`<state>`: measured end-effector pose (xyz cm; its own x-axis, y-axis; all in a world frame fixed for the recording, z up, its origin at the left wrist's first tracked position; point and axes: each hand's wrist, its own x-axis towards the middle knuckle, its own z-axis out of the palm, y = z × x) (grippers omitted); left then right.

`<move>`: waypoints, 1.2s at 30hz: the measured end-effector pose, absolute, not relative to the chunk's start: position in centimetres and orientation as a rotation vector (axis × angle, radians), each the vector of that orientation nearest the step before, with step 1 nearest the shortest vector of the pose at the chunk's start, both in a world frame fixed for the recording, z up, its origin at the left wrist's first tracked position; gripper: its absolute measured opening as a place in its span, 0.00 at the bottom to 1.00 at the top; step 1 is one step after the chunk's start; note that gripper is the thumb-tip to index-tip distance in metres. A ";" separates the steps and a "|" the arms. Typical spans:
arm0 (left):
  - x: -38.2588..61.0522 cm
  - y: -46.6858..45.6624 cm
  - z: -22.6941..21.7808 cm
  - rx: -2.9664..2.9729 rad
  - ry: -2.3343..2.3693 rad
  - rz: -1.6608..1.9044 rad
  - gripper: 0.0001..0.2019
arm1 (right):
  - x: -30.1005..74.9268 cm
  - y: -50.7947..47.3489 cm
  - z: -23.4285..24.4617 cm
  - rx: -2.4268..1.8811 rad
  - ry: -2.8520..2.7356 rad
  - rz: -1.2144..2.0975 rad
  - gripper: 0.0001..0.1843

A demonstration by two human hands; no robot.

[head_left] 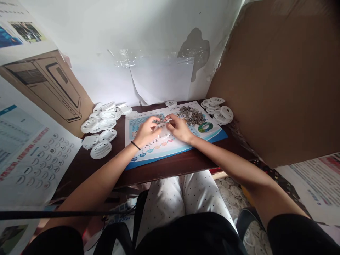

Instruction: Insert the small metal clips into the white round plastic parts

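My left hand point(147, 132) and my right hand point(178, 128) meet over a printed blue and white paper sheet point(172, 147) on a dark wooden table point(170, 168). Both hands close around a white round plastic piece point(162, 130) held between them. The right fingers pinch a small metal part point(168, 120) at its top edge. A heap of small grey metal parts point(191, 115) lies on the sheet just right of my right hand. A black band sits on my left wrist.
White round plastic pieces are piled at the table's left point(102, 122) and back right point(218, 109). A brown cardboard panel point(278, 78) rises on the right, a printed carton point(50, 88) on the left. White paper point(162, 79) covers the back wall. More discs lie on the floor point(233, 191).
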<state>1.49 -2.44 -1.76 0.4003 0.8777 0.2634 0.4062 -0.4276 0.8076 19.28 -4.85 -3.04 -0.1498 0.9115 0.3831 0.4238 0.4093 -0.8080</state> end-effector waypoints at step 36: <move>1.5 -3.3 -1.7 2.351 0.974 1.506 0.07 | 19.9 -6.0 -2.6 -1.041 -1.984 0.029 0.11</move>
<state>1.55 -3.25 -1.70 0.2708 0.6128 0.7424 0.4261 -0.7678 0.4784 19.92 -6.04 -2.55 -0.2708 0.6769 0.6844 0.6568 0.6497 -0.3827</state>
